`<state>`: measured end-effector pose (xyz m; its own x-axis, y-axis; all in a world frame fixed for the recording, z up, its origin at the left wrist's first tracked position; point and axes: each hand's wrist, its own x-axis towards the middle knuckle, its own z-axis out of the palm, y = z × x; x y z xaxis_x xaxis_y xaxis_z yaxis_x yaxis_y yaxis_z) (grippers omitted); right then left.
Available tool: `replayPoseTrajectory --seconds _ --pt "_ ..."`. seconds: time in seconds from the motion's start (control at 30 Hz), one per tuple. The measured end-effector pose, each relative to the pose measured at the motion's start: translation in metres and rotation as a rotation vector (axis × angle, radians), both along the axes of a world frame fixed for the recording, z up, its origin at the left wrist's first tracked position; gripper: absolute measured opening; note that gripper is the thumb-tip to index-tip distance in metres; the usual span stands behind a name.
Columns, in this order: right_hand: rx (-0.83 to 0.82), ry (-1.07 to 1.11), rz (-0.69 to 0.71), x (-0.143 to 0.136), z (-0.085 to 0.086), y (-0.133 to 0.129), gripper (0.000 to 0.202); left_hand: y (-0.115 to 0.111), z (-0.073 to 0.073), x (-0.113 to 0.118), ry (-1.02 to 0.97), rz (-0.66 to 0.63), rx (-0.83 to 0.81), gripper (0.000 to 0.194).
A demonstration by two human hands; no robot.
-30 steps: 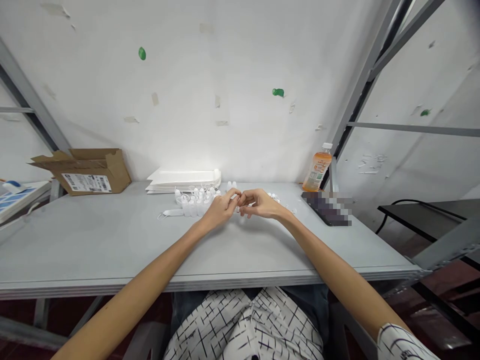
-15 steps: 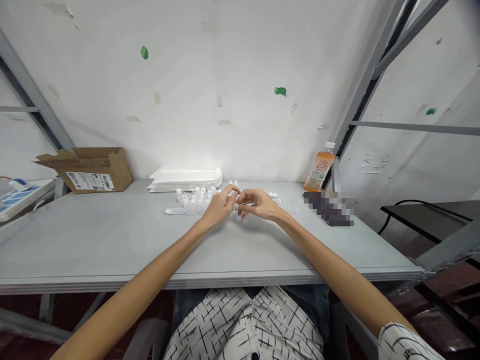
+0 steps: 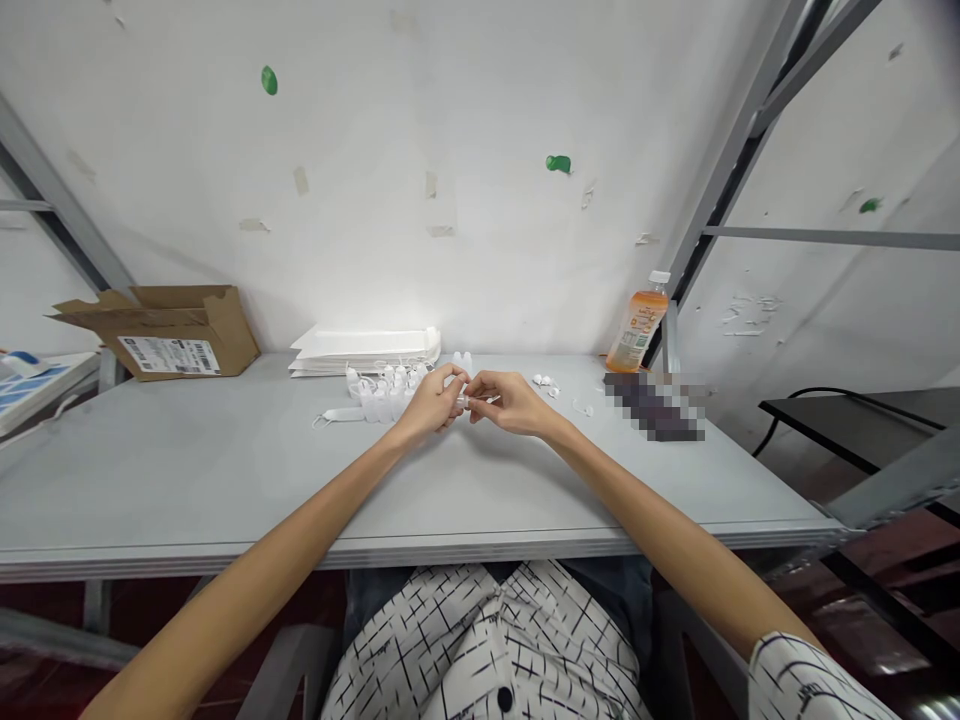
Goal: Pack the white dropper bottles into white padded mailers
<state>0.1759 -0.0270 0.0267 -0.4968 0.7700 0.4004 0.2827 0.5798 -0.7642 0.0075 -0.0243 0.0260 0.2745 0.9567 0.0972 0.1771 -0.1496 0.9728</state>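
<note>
White piece (image 3: 463, 402), pinched by left hand (image 3: 433, 402) at nine o'clock and right hand (image 3: 510, 402) at three, appears light, stiff, best held endwise.

An open cardboard box (image 3: 169, 322) bearing a white label sits at the left rear of the grey surface (image 3: 225, 480). A white-capped bottle (image 3: 637, 328) of orange liquid stands at the right, near a pixelated dark object (image 3: 654, 408).

White wall (image 3: 360, 270), 3 green spots (image 3: 558, 164), grey tabletop (image 3: 187, 480), grey metal frame (image 3: 825, 236), dark red floor (image 3: 319, 600)
</note>
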Motion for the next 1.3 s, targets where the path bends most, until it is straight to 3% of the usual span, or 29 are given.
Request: replayPoseTrajectory --seconds 0.2,0.57,0.63,0.8,0.9,1.07,1.3 --pt "0.074 -0.092 -0.028 -0.001 0.005 -0.004 0.006 -0.004 0.006 -0.001 -0.081 -0.029 -0.217 0.022" --pt "0.209 -0.139 -0.036 -0.001 0.006 -0.004 0.015 0.001 0.014 -0.002 -0.171 -0.101 -0.438 0.021" --pt "0.149 -0.105 -0.040 0.001 0.012 -0.004 0.014 -0.001 0.015 -0.001 -0.135 -0.098 -0.322 0.019" --pt "-0.196 0.130 -0.044 0.014 0.028 -0.002 0.017 -0.005 0.009 0.000 0.197 0.073 0.474 0.021" --pt "-0.340 0.197 -0.004 0.022 0.032 0.000 0.022 -0.003 0.002 0.000 0.411 0.133 0.732 0.022" --pt "-0.416 0.181 0.088 0.025 0.030 0.001 0.027 -0.001 -0.002 -0.001 0.297 0.053 0.605 0.027" --pt "-0.406 0.156 0.064 0.019 0.026 0.001 0.029 -0.005 -0.003 0.001 0.104 -0.014 0.394 0.030"
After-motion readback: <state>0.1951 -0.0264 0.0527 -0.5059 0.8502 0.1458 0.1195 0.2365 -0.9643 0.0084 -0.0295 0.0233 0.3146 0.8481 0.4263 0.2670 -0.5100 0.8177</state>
